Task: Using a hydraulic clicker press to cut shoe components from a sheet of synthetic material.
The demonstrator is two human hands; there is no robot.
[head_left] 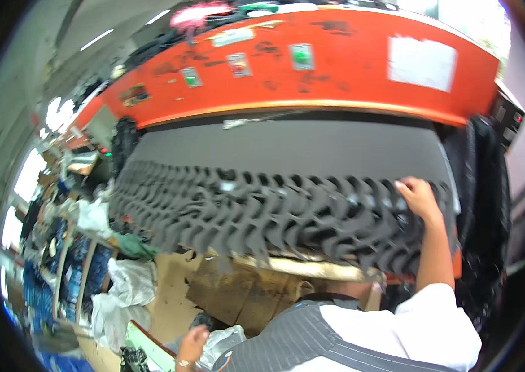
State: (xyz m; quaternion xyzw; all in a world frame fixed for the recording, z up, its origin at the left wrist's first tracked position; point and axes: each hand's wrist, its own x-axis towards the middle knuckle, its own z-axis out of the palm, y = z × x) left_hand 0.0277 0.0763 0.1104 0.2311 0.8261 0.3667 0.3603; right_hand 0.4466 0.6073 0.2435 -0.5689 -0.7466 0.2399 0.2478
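Note:
A wide dark grey sheet (287, 146) of soft material lies across the machine bed. Its near part is a lattice of rows of curved cut-outs (256, 217), sagging over the front edge in loose strips. At the lattice's right end, where it meets the uncut part, my right hand (418, 197) has its fingers closed on the sheet. Low at the bottom, away from the sheet, my left hand (193, 345) hangs beside a pale green board with a red edge (149, 346). Blur hides whether its fingers hold anything.
An orange-red machine beam (349, 59) spans the back above the sheet. Black plastic (484, 180) hangs at the right. White bags (129, 282) and a rack of blue items (79, 266) stand at the left. Brown boards (228, 288) lie below the front edge.

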